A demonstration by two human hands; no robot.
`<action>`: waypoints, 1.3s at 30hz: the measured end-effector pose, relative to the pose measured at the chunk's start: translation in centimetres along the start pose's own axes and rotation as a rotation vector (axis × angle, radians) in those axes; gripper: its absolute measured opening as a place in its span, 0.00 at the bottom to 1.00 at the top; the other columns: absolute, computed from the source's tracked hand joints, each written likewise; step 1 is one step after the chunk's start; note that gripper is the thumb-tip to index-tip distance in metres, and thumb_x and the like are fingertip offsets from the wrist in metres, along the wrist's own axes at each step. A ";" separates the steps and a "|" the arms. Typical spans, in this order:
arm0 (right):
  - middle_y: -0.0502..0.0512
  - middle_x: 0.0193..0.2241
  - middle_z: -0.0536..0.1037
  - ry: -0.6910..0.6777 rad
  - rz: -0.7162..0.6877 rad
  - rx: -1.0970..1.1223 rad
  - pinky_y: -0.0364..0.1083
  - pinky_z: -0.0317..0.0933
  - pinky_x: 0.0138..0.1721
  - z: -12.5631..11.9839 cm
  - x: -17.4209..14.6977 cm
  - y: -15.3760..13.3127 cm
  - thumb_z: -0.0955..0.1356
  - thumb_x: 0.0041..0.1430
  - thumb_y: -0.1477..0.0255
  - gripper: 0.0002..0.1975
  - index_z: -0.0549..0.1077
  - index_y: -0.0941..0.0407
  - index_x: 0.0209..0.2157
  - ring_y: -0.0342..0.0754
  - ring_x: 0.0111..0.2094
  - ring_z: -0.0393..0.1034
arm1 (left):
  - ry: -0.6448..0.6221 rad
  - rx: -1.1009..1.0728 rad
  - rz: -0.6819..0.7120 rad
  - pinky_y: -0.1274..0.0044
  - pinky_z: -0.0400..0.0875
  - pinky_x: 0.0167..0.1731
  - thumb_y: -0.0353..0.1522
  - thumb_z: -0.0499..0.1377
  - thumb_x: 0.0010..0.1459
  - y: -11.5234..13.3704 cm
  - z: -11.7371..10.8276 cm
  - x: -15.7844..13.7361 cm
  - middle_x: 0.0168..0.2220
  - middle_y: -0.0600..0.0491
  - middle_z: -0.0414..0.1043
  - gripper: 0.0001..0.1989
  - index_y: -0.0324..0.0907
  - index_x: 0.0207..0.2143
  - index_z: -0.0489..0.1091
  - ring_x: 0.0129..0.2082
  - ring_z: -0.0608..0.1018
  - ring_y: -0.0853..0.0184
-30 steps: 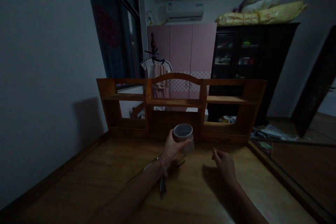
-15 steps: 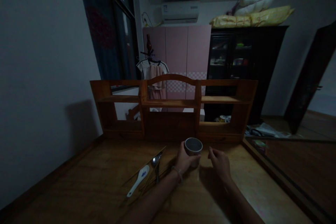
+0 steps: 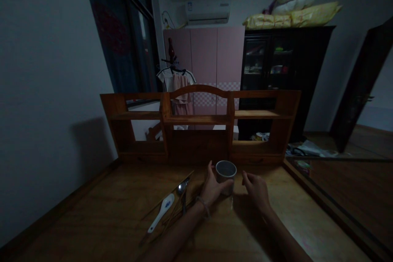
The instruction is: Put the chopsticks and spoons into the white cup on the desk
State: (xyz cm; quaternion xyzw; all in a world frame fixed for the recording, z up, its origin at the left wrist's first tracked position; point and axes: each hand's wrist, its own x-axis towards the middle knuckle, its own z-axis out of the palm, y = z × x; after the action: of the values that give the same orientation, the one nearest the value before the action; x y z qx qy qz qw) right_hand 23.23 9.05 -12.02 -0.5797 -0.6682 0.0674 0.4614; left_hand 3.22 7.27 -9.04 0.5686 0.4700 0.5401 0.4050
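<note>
A grey metal cup [image 3: 226,175] stands upright on the wooden desk. My left hand [image 3: 213,186] is at its left side, fingers spread apart, with the thumb across the cup's front; whether the thumb touches it I cannot tell. To the right of the cup, my right hand [image 3: 256,190] hovers with its fingers curled together and nothing visible in them. Left of my left forearm lie a white china spoon [image 3: 161,213] with a blue mark, a shiny metal spoon [image 3: 181,188] and several chopsticks [image 3: 168,193], partly covered by my left arm.
A wooden shelf unit [image 3: 199,120] rises along the desk's back edge. On the left is a wall [image 3: 46,102]; a raised wooden edge [image 3: 316,198] runs along the right. Beyond stand a pink wardrobe [image 3: 204,55] and a dark cabinet [image 3: 310,65].
My left hand has loosened around the cup, its fingers moving left off the wall and spreading. The cup stays in place, and my right hand has barely moved. The view has shifted slightly.
</note>
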 end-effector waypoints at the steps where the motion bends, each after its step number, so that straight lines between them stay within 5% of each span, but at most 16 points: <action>1: 0.55 0.19 0.74 0.000 0.003 0.000 0.45 0.52 0.26 0.0 0.0 0.0 0.56 0.68 0.52 0.31 0.71 0.55 0.18 0.51 0.22 0.70 | 0.022 0.035 -0.002 0.65 0.52 0.62 0.43 0.73 0.38 0.3 -0.9 0.3 0.63 0.37 0.53 0.58 0.41 0.64 0.44 0.64 0.59 0.52; 6: 0.57 0.19 0.75 0.011 0.018 0.001 0.45 0.54 0.26 0.0 0.2 0.2 0.55 0.68 0.50 0.33 0.71 0.55 0.18 0.52 0.22 0.70 | -0.038 0.282 -0.035 0.73 0.67 0.50 0.45 0.61 0.54 1.4 -9.1 4.2 0.57 0.38 0.64 0.32 0.37 0.56 0.61 0.55 0.70 0.59; 10: 0.57 0.19 0.75 0.009 0.012 0.007 0.45 0.54 0.27 0.2 0.3 0.3 0.56 0.68 0.50 0.32 0.71 0.55 0.18 0.52 0.23 0.70 | -0.128 0.529 -0.089 0.73 0.68 0.41 0.42 0.67 0.43 0.6 -15.8 5.9 0.40 0.48 0.75 0.23 0.39 0.40 0.72 0.42 0.76 0.59; 13: 0.55 0.19 0.75 0.000 -0.001 0.010 0.45 0.53 0.27 0.4 0.2 0.2 0.56 0.68 0.52 0.31 0.71 0.55 0.18 0.51 0.23 0.70 | -0.174 0.727 -0.169 0.74 0.65 0.35 0.39 0.69 0.36 -1.1 -18.2 5.0 0.29 0.52 0.73 0.17 0.40 0.28 0.74 0.35 0.75 0.58; 23: 0.54 0.19 0.74 -0.014 -0.006 -0.014 0.45 0.51 0.26 0.4 0.0 0.1 0.57 0.68 0.54 0.30 0.71 0.55 0.18 0.50 0.22 0.70 | -0.220 0.913 -0.313 0.79 0.59 0.25 0.34 0.66 0.38 -5.4 -19.0 3.6 0.24 0.56 0.71 0.12 0.39 0.27 0.70 0.28 0.74 0.64; 32: 0.56 0.19 0.75 -0.034 -0.003 -0.012 0.45 0.53 0.27 0.6 0.0 0.3 0.56 0.67 0.54 0.30 0.71 0.55 0.18 0.51 0.22 0.71 | -0.119 0.953 -0.161 0.78 0.60 0.29 0.33 0.56 0.55 -2.8 -18.6 2.8 0.31 0.50 0.74 0.05 0.41 0.30 0.69 0.32 0.74 0.64; 39: 0.54 0.20 0.75 -0.030 0.003 -0.014 0.44 0.52 0.27 0.5 -0.1 0.1 0.58 0.67 0.55 0.29 0.71 0.55 0.18 0.50 0.23 0.70 | -0.185 0.923 -0.077 0.75 0.62 0.32 0.31 0.54 0.57 -1.4 -15.5 0.3 0.33 0.47 0.76 0.07 0.42 0.33 0.72 0.33 0.77 0.59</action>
State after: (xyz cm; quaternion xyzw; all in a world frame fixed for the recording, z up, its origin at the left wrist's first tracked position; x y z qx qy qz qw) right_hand 22.94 9.24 -12.48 -0.5826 -0.6748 0.0721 0.4471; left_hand -12.30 7.14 -8.94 0.7172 0.6436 0.2063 0.1698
